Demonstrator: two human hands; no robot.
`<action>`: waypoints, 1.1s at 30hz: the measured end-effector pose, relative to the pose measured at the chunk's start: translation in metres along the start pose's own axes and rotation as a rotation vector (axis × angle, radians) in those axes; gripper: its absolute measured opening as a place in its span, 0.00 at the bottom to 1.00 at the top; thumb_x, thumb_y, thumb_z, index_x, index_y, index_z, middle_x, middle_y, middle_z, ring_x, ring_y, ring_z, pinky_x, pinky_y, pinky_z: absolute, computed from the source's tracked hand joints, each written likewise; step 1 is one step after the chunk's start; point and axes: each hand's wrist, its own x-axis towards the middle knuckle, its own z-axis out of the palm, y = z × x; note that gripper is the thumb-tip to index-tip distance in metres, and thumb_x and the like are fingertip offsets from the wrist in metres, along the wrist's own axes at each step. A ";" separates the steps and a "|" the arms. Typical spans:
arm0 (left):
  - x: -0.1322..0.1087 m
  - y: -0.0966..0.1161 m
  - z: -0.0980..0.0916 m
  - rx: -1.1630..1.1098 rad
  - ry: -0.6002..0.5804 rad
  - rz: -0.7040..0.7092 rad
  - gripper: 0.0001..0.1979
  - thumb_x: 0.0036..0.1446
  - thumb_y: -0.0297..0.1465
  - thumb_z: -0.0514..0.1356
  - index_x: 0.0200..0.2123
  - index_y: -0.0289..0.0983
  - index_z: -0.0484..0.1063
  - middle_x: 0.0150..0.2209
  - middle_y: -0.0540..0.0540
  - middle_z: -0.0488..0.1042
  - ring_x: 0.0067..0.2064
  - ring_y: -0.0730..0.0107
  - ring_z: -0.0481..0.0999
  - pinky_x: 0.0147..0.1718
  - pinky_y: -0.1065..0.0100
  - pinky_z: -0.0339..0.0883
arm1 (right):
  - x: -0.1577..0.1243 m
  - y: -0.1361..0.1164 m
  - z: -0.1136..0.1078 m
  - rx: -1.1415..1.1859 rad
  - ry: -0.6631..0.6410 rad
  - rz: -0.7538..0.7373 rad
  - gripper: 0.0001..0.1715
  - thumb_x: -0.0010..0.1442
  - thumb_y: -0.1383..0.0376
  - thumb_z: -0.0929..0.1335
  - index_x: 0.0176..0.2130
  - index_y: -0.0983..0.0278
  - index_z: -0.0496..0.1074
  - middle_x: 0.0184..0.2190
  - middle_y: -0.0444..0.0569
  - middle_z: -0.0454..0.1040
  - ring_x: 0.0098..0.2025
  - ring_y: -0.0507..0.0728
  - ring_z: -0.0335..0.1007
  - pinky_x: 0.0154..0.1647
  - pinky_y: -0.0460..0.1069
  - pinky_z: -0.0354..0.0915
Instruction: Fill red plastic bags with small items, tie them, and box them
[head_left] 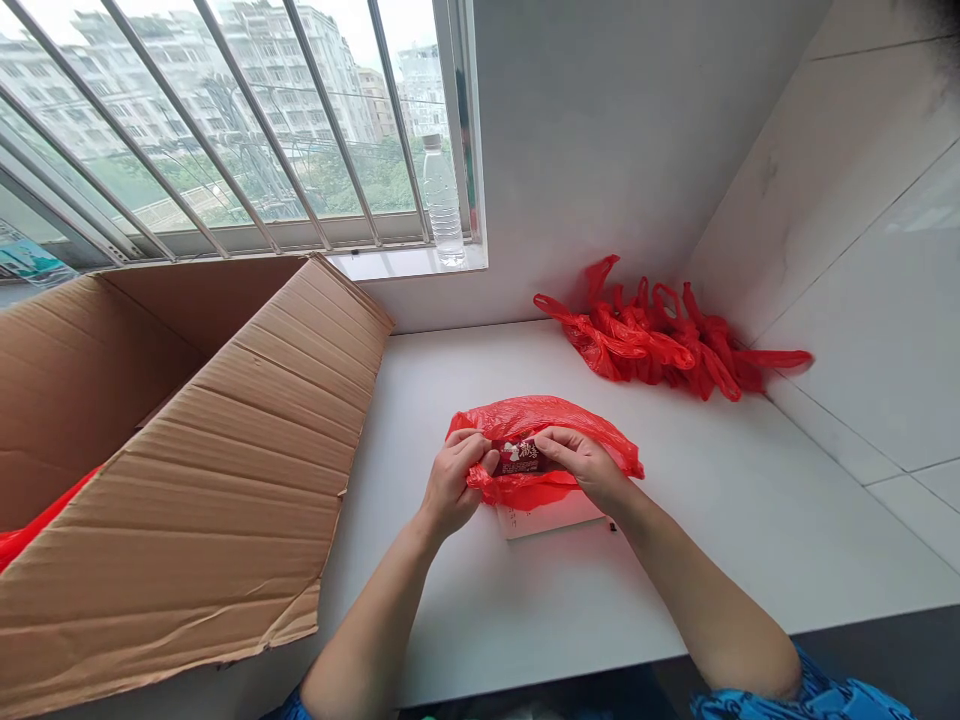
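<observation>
White bench runs beneath a barred window and along a tiled wall. Both forearms come in from the near edge, elbows wide, and converge at a red plastic bag lying mid-bench over a flat white printed item. Left hand angles inward, its fingers curled and gripping the bag's left rim beside a maroon printed packet, which sits in the bag's mouth. Right hand lies flatter, knuckles up, thumb and fingers pinched on the packet's right end. An open cardboard box stands to the left; crumpled red bags lie at the back right.
</observation>
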 end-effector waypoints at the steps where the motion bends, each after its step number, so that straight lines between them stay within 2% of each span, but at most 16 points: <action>1: 0.000 0.000 -0.001 -0.009 -0.003 -0.007 0.18 0.70 0.39 0.46 0.29 0.40 0.64 0.26 0.49 0.68 0.32 0.67 0.68 0.49 0.59 0.67 | -0.001 -0.001 0.000 -0.057 0.017 -0.021 0.21 0.60 0.46 0.69 0.36 0.60 0.75 0.34 0.46 0.76 0.40 0.57 0.73 0.47 0.54 0.70; 4: -0.001 -0.001 -0.007 -0.054 0.013 -0.028 0.27 0.69 0.49 0.40 0.32 0.39 0.70 0.27 0.47 0.72 0.34 0.64 0.70 0.49 0.57 0.66 | -0.003 -0.006 -0.003 -0.361 0.110 -0.070 0.19 0.62 0.48 0.67 0.31 0.59 0.72 0.28 0.43 0.71 0.32 0.55 0.68 0.36 0.51 0.67; 7: -0.003 -0.002 -0.012 -0.085 0.096 -0.063 0.35 0.67 0.54 0.35 0.34 0.38 0.72 0.31 0.43 0.74 0.35 0.62 0.71 0.46 0.57 0.65 | -0.005 -0.008 -0.011 -0.599 0.252 -0.016 0.19 0.62 0.49 0.65 0.27 0.58 0.69 0.24 0.42 0.68 0.29 0.55 0.64 0.31 0.50 0.62; 9: -0.005 -0.003 -0.013 -0.103 0.152 -0.091 0.37 0.66 0.55 0.33 0.35 0.38 0.73 0.34 0.42 0.74 0.37 0.60 0.72 0.44 0.58 0.66 | -0.005 -0.006 -0.017 -0.639 0.328 0.082 0.22 0.63 0.48 0.63 0.25 0.58 0.69 0.23 0.43 0.69 0.29 0.56 0.66 0.31 0.51 0.61; 11: -0.006 -0.004 -0.013 -0.128 0.186 -0.101 0.38 0.65 0.57 0.33 0.35 0.38 0.74 0.36 0.41 0.73 0.39 0.60 0.72 0.43 0.58 0.66 | -0.003 -0.001 -0.022 -0.634 0.325 0.159 0.23 0.63 0.47 0.63 0.25 0.58 0.71 0.24 0.44 0.72 0.29 0.58 0.68 0.31 0.52 0.62; 16: -0.007 -0.011 -0.009 -0.142 0.217 -0.093 0.37 0.66 0.56 0.35 0.39 0.37 0.75 0.37 0.42 0.71 0.38 0.62 0.71 0.42 0.60 0.66 | 0.000 0.004 -0.020 -0.653 0.313 0.168 0.17 0.61 0.48 0.66 0.33 0.56 0.75 0.24 0.44 0.73 0.26 0.57 0.67 0.28 0.52 0.61; 18: -0.005 -0.015 -0.010 -0.112 0.223 -0.132 0.37 0.66 0.56 0.35 0.41 0.37 0.75 0.36 0.43 0.69 0.37 0.63 0.70 0.41 0.61 0.65 | -0.004 -0.004 -0.016 -0.607 0.191 0.111 0.18 0.62 0.48 0.65 0.36 0.58 0.75 0.27 0.45 0.75 0.26 0.55 0.66 0.28 0.51 0.62; 20: -0.004 -0.016 -0.014 -0.062 0.200 -0.223 0.35 0.66 0.55 0.37 0.44 0.37 0.74 0.35 0.45 0.69 0.36 0.64 0.69 0.40 0.63 0.65 | -0.014 -0.019 -0.015 -0.521 -0.048 0.067 0.20 0.63 0.48 0.66 0.38 0.60 0.76 0.31 0.46 0.78 0.26 0.53 0.67 0.29 0.49 0.64; 22: -0.005 -0.013 -0.022 -0.009 0.127 -0.334 0.29 0.67 0.52 0.41 0.47 0.38 0.73 0.36 0.46 0.71 0.37 0.65 0.70 0.40 0.64 0.64 | -0.033 -0.038 -0.017 -0.475 -0.269 0.097 0.21 0.63 0.47 0.67 0.38 0.62 0.75 0.32 0.48 0.78 0.26 0.51 0.68 0.28 0.48 0.65; 24: -0.010 -0.007 -0.031 0.022 0.040 -0.417 0.24 0.68 0.48 0.44 0.51 0.40 0.71 0.38 0.47 0.73 0.39 0.65 0.71 0.41 0.65 0.64 | -0.058 -0.056 -0.024 -0.490 -0.344 0.121 0.21 0.63 0.48 0.67 0.37 0.63 0.74 0.30 0.48 0.78 0.26 0.51 0.69 0.27 0.47 0.65; 25: -0.015 -0.003 -0.035 0.021 0.013 -0.443 0.22 0.68 0.46 0.45 0.52 0.41 0.70 0.38 0.47 0.73 0.39 0.65 0.71 0.41 0.65 0.64 | -0.072 -0.063 -0.028 -0.522 -0.292 0.086 0.21 0.64 0.48 0.67 0.34 0.63 0.73 0.28 0.48 0.77 0.26 0.52 0.69 0.27 0.47 0.65; 26: -0.021 0.000 -0.039 0.006 0.000 -0.461 0.22 0.69 0.45 0.45 0.53 0.41 0.69 0.37 0.47 0.73 0.38 0.66 0.71 0.40 0.65 0.64 | -0.085 -0.068 -0.032 -0.576 -0.177 0.037 0.22 0.64 0.48 0.66 0.31 0.62 0.72 0.26 0.47 0.75 0.26 0.52 0.68 0.27 0.47 0.64; 28: -0.036 0.005 -0.046 -0.056 -0.014 -0.482 0.20 0.69 0.43 0.47 0.55 0.41 0.67 0.38 0.47 0.73 0.39 0.66 0.71 0.40 0.66 0.65 | -0.106 -0.072 -0.037 -0.756 0.146 -0.059 0.23 0.64 0.46 0.66 0.28 0.61 0.69 0.23 0.44 0.70 0.25 0.52 0.65 0.26 0.47 0.63; 30: -0.052 0.010 -0.051 -0.119 -0.052 -0.472 0.19 0.68 0.42 0.50 0.57 0.41 0.66 0.43 0.45 0.73 0.43 0.65 0.72 0.43 0.65 0.66 | -0.119 -0.068 -0.041 -0.954 0.433 -0.120 0.23 0.61 0.43 0.67 0.32 0.59 0.70 0.24 0.44 0.70 0.25 0.53 0.65 0.26 0.48 0.63; 31: -0.059 0.013 -0.054 -0.137 -0.081 -0.461 0.19 0.67 0.40 0.52 0.58 0.42 0.65 0.47 0.44 0.72 0.46 0.64 0.72 0.46 0.64 0.67 | -0.121 -0.063 -0.042 -1.038 0.517 -0.136 0.24 0.58 0.41 0.68 0.36 0.58 0.71 0.26 0.44 0.71 0.26 0.54 0.66 0.26 0.48 0.64; 33: -0.070 0.022 -0.058 -0.147 -0.128 -0.440 0.18 0.66 0.36 0.54 0.58 0.43 0.64 0.53 0.43 0.69 0.49 0.64 0.71 0.50 0.62 0.66 | -0.121 -0.050 -0.046 -1.168 0.581 -0.155 0.31 0.53 0.37 0.69 0.44 0.57 0.71 0.32 0.46 0.74 0.26 0.55 0.69 0.24 0.49 0.65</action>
